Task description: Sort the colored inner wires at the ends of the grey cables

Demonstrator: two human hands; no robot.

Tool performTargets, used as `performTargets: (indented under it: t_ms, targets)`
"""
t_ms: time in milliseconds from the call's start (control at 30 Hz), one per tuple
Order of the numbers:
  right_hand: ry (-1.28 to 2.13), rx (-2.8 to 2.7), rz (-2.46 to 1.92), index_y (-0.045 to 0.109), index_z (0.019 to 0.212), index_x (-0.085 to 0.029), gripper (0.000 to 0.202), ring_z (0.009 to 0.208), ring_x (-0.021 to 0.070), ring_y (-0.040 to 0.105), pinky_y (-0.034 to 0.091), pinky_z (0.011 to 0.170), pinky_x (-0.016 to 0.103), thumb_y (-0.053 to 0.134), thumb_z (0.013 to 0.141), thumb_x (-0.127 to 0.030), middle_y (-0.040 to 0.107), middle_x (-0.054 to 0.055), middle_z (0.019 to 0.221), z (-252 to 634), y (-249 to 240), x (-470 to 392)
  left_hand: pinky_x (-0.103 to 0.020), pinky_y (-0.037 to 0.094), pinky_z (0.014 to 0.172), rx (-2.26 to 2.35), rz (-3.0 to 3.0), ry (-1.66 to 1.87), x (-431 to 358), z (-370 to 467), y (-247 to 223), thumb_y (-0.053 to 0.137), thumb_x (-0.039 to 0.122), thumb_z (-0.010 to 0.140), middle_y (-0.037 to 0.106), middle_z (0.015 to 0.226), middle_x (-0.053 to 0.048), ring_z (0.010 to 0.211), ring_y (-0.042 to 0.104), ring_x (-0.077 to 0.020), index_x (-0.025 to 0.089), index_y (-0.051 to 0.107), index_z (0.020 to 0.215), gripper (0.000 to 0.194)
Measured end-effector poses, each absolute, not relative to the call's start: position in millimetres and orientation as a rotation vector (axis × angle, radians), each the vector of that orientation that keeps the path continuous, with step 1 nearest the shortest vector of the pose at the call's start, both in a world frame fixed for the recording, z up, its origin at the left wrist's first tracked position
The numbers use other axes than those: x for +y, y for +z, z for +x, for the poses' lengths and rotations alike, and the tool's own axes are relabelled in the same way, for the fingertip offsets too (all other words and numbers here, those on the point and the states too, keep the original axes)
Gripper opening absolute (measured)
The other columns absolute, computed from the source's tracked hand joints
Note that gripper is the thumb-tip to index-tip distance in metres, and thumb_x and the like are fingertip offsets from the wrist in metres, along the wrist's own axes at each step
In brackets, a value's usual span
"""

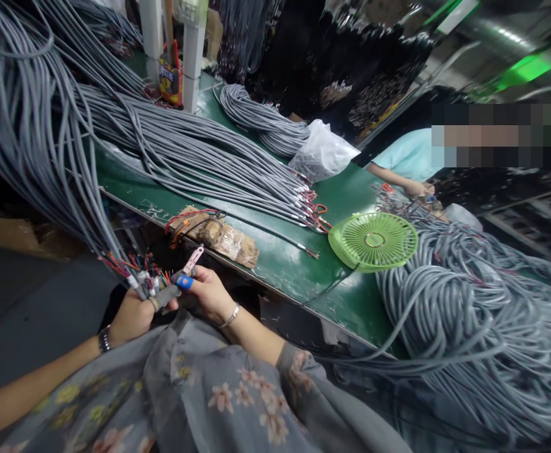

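Note:
Close to my lap, my left hand [133, 316] is closed round the ends of a bundle of grey cables [86, 189]. Stripped coloured wires [150, 270] stick out above its fingers, and grey wrapping covers the thumb. My right hand [213, 294] meets it from the right, blue wrapping on its thumb. Its fingers pinch a slim pink-and-white hand tool [193, 259] with a hole near the upper end; the tool's lower end is hidden, so its kind is unclear. Both hands are in front of the table edge, beside the wires.
On the green table [275, 270] lie a tape-wrapped wooden block [223, 236], a green fan [374, 241] and a long row of grey cables [199, 148]. Coiled cables [464, 327] are heaped at right. Across the table, a co-worker's hand [419, 189] is among wires.

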State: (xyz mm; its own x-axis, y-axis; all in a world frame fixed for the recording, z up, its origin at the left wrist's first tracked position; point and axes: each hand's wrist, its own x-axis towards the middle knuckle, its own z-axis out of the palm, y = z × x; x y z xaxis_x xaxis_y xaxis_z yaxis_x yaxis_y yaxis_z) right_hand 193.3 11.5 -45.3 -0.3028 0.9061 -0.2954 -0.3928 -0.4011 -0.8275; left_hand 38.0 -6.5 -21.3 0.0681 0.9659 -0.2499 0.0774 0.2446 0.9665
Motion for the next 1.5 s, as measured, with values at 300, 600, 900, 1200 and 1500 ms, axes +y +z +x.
performTargets:
  t_ms: [300, 600, 900, 1200, 1500]
  targets:
    - [1.851, -0.905, -1.104, 0.067, 0.063, -0.015, 0.046, 0.049, 0.0086, 0.051, 0.042, 0.054, 0.024, 0.095, 0.047, -0.048, 0.06, -0.004, 0.054, 195, -34, 15, -0.032, 0.047, 0.065, 1.216, 1.193, 0.824, -6, 33, -20, 0.074, 0.038, 0.065, 0.069, 0.053, -0.003, 0.06, 0.06, -0.0215, 0.021, 0.071, 0.048, 0.024]
    - [1.891, -0.719, -0.998, 0.066, 0.071, -0.016, 0.047, 0.051, 0.0081, 0.048, 0.043, 0.052, 0.023, 0.092, 0.056, -0.051, 0.059, -0.004, 0.058, 205, -54, 20, -0.03, 0.047, 0.058, 1.222, 0.874, 1.051, -7, 42, -18, 0.082, 0.037, 0.057, 0.065, 0.047, -0.001, 0.051, 0.058, -0.0169, 0.022, 0.071, 0.048, 0.021]
    - [1.837, -0.696, -0.93, 0.067, 0.08, -0.018, 0.052, 0.053, 0.0086, 0.043, 0.043, 0.051, 0.023, 0.082, 0.065, -0.065, 0.058, -0.003, 0.063, 202, -43, 36, -0.028, 0.046, 0.05, 1.206, 0.8, 1.095, -3, 55, -15, 0.082, 0.033, 0.056, 0.063, 0.045, 0.0, 0.045, 0.055, -0.0142, 0.021, 0.069, 0.047, 0.02]
    - [1.623, -0.749, -1.013, 0.062, 0.068, -0.02, 0.061, 0.052, 0.0107, 0.044, 0.042, 0.054, 0.026, 0.072, 0.065, -0.08, 0.053, -0.003, 0.056, 194, -49, 36, -0.029, 0.047, 0.052, 1.202, 0.848, 1.055, 2, 60, -3, 0.083, 0.036, 0.053, 0.065, 0.044, 0.0, 0.047, 0.058, -0.0161, 0.021, 0.068, 0.048, 0.022]
    - [1.915, -0.434, -0.875, 0.069, 0.08, -0.017, 0.043, 0.062, 0.0137, 0.052, 0.045, 0.059, 0.026, 0.08, 0.076, -0.059, 0.064, 0.002, 0.071, 190, -50, 45, -0.03, 0.047, 0.053, 1.206, 0.887, 1.044, 3, 59, -15, 0.083, 0.037, 0.057, 0.063, 0.044, 0.001, 0.048, 0.06, -0.018, 0.023, 0.062, 0.045, 0.028]
